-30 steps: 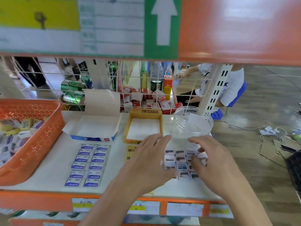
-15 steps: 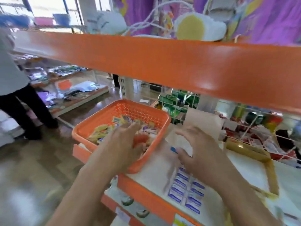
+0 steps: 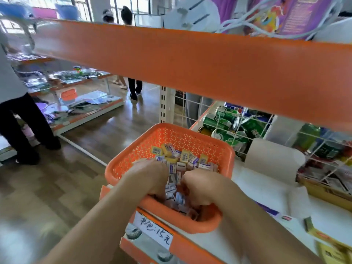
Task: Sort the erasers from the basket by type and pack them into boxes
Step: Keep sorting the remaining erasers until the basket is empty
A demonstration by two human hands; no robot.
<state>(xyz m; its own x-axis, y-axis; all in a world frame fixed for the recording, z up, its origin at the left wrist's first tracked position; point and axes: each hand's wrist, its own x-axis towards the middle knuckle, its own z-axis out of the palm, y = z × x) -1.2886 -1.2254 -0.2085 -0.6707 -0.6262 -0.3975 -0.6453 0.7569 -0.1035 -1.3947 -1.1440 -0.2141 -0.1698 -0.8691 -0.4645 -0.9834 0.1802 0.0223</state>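
Sitting on the front edge of the shelf (image 3: 190, 250), just under the near rim of the basket (image 3: 190, 224), a handwritten price label (image 3: 154, 232) faces outward. Over that near rim both forearms cross into the basket. The left hand (image 3: 150, 176) and right hand (image 3: 202, 187) are sunk knuckles-up in the erasers (image 3: 181, 159), fingers curled down into the pile. The fingertips are hidden, so I cannot tell whether either hand has hold of anything. The erasers, yellow-sleeved and blue-and-white mixed, heap from the basket's near wall past its middle, and its far wall is bare. The basket sits at the shelf's left end, with open wooden floor (image 3: 66, 187) to the left of it. Right of the basket lies a white carton (image 3: 272, 161) with a raised flap, and a yellow tray (image 3: 323, 193) lies beyond that. Behind the basket a wire grid (image 3: 323, 147) fences off green cans (image 3: 224, 121). Above the basket the upper shelf (image 3: 190, 69) hangs low, its orange edge crossing the view. Far left of the basket stands a person in dark trousers (image 3: 22, 119).
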